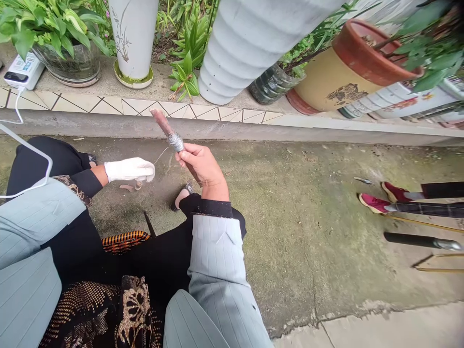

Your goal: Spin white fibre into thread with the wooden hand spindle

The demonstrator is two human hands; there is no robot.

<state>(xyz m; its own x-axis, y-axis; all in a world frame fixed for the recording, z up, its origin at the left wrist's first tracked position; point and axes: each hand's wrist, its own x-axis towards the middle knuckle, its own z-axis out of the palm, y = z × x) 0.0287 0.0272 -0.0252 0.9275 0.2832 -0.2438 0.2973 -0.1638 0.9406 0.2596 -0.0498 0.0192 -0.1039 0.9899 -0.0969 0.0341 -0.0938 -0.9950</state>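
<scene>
My bare right hand (203, 164) is closed around the lower end of a short brown stick (162, 122), which tilts up to the left. Silvery wire (176, 141) is wound in a thick band about the stick just above my fingers. A thin strand of that wire runs down leftward to my left hand (130, 170), which wears a white glove. Its fingers are pinched together on the strand. Below the glove, a small brown piece (126, 187) lies on the ground; what it is I cannot make out.
Potted plants line a tiled ledge (132, 107) ahead, among them a tall white pot (239, 53) and a tan-and-red pot (337, 72). A white power bank (24, 71) with a cable sits at left. Another person's red shoes (375, 203) stand on the concrete at right.
</scene>
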